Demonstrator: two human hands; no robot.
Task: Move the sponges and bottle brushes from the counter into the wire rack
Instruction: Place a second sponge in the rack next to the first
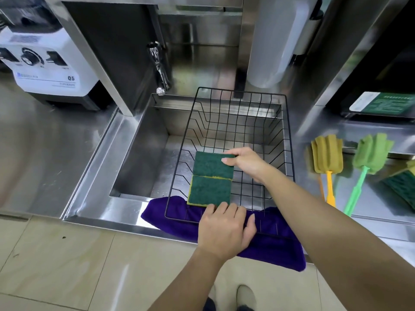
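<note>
A black wire rack (288, 140) sits over the steel sink, its near edge on a purple cloth. Two green-and-yellow sponges lie side by side inside it. My right hand (246, 163) grips the far sponge (210, 166) at its right edge. My left hand (225, 230) rests at the rack's near rim, fingertips touching the near sponge (210, 190). On the counter to the right lie a yellow bottle brush (326, 159), a green bottle brush (368, 160) and another green sponge (403, 182), partly cut off by the frame edge.
The sink basin (143, 153) drops below the rack, with a tap (158, 68) at its back left. A white blender base (48, 63) stands on the left counter. The purple cloth (274, 245) hangs over the front edge. A green sign (381, 104) sits back right.
</note>
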